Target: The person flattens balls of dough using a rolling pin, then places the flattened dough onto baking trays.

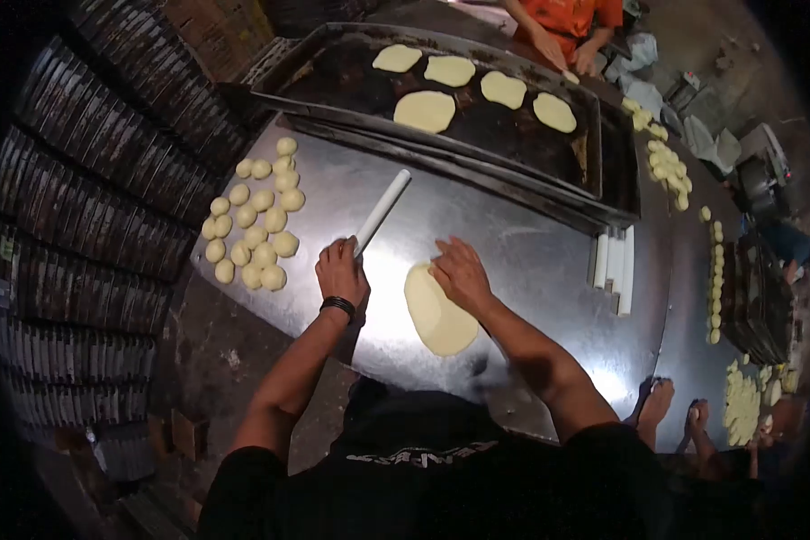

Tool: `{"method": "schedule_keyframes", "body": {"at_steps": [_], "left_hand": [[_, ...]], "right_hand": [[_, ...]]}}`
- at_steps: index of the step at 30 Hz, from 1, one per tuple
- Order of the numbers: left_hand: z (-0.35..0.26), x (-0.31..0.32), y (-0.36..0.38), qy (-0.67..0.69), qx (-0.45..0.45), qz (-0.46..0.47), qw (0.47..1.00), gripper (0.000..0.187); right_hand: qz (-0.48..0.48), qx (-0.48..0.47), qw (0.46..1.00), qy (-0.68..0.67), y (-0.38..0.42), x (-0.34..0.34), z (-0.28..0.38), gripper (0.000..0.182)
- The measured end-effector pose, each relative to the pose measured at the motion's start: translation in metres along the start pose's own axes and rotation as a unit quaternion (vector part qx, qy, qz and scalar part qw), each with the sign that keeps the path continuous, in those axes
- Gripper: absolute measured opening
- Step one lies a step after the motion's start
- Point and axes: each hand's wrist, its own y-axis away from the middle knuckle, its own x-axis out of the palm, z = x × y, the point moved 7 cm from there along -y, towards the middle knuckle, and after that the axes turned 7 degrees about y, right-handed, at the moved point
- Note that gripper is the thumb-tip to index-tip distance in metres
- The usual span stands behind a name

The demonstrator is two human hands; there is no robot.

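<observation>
Pale dough sheet (439,310) lies flattened on the steel table (531,261), the right hand (459,273) pressing its edge with loose fingers while the left hand (341,273) grips the white rolling pin (381,213); I'd judge rolling comes next, needing even pressure.

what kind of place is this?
Likely a small flatbread bakery or production kitchen. A metal worktable holds rows of dough balls, the right hand presses a flattened round, and rolled discs lie on a big dark baking tray.

Dough balls (256,225) left of flattened dough (439,315).
</observation>
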Motion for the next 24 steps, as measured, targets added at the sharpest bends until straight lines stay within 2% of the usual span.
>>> {"method": "schedule_keyframes", "body": {"at_steps": [2, 3, 4, 5, 6, 7, 8, 10, 11, 13, 14, 16, 17, 18, 19, 20, 21, 22, 23, 24], "left_hand": [[-0.04, -0.013, -0.013, -0.085, 0.089, -0.096, 0.988, 0.056], [-0.042, 0.015, -0.015, 0.018, 0.132, -0.016, 0.991, 0.055], [-0.045, 0.043, -0.01, 0.119, 0.176, 0.066, 0.975, 0.054], [-0.052, 0.058, 0.002, 0.252, 0.19, 0.15, 0.937, 0.044], [-0.063, 0.069, 0.018, 0.377, 0.201, 0.233, 0.874, 0.035], [-0.072, 0.057, 0.025, 0.499, 0.088, 0.271, 0.818, 0.026], [-0.084, 0.035, 0.031, 0.604, -0.029, 0.305, 0.736, 0.018], [-0.094, -0.001, 0.023, 0.61, -0.011, 0.306, 0.731, 0.009], [-0.093, -0.013, 0.015, 0.632, -0.033, 0.294, 0.716, 0.016], [-0.087, -0.064, -0.03, 0.619, -0.002, 0.305, 0.724, 0.019], [-0.081, -0.087, -0.06, 0.612, 0.014, 0.309, 0.728, 0.021], [-0.061, -0.125, -0.13, 0.572, 0.098, 0.268, 0.769, 0.027], [-0.054, -0.15, -0.171, 0.483, 0.163, 0.264, 0.819, 0.021], [-0.046, -0.166, -0.214, 0.413, 0.216, 0.217, 0.858, 0.022], [-0.031, -0.176, -0.256, 0.435, 0.146, 0.196, 0.866, 0.022], [-0.026, -0.189, -0.296, 0.4, 0.198, 0.168, 0.879, 0.021], [-0.018, -0.2, -0.333, 0.317, 0.258, 0.097, 0.907, 0.02], [-0.013, -0.209, -0.363, 0.206, 0.375, -0.005, 0.904, 0.021], [-0.002, -0.207, -0.39, 0.172, 0.41, -0.063, 0.893, 0.023], [0.012, -0.198, -0.417, 0.155, 0.411, -0.066, 0.896, 0.024]], "right_hand": [[0.035, -0.001, 0.997, -0.062, -0.006, -0.003, -0.006, 0.027], [0.138, 0.122, 0.964, -0.194, -0.011, -0.009, -0.014, 0.026], [0.233, 0.241, 0.887, -0.317, -0.01, -0.017, -0.013, 0.027], [0.241, 0.22, 0.892, -0.313, -0.011, -0.028, -0.015, 0.028], [0.25, 0.199, 0.896, -0.309, -0.011, -0.039, -0.017, 0.029], [0.273, 0.223, 0.875, -0.332, -0.012, -0.056, -0.011, 0.027], [0.296, 0.249, 0.851, -0.356, -0.016, -0.077, 0.001, 0.026], [0.31, 0.29, 0.818, -0.388, -0.034, -0.109, 0.022, 0.03], [0.32, 0.31, 0.797, -0.408, -0.041, -0.119, 0.034, 0.033], [0.307, 0.292, 0.763, -0.488, -0.077, -0.136, 0.058, 0.05], [0.29, 0.268, 0.786, -0.476, -0.106, -0.149, 0.073, 0.057], [0.22, 0.214, 0.817, -0.488, -0.172, -0.158, 0.093, 0.071], [0.167, 0.182, 0.825, -0.509, -0.208, -0.158, 0.096, 0.076], [0.115, 0.129, 0.849, -0.499, -0.248, -0.159, 0.097, 0.077], [0.059, 0.077, 0.897, -0.43, -0.29, -0.16, 0.093, 0.079], [0.022, 0.077, 0.899, -0.43, -0.329, -0.155, 0.086, 0.081], [-0.046, 0.059, 0.933, -0.352, -0.369, -0.149, 0.076, 0.082], [-0.096, 0.03, 0.969, -0.226, -0.405, -0.14, 0.063, 0.081], [-0.138, 0.005, 0.971, -0.196, -0.436, -0.126, 0.054, 0.079], [-0.167, -0.004, 0.978, -0.126, -0.461, -0.112, 0.051, 0.079]]}}
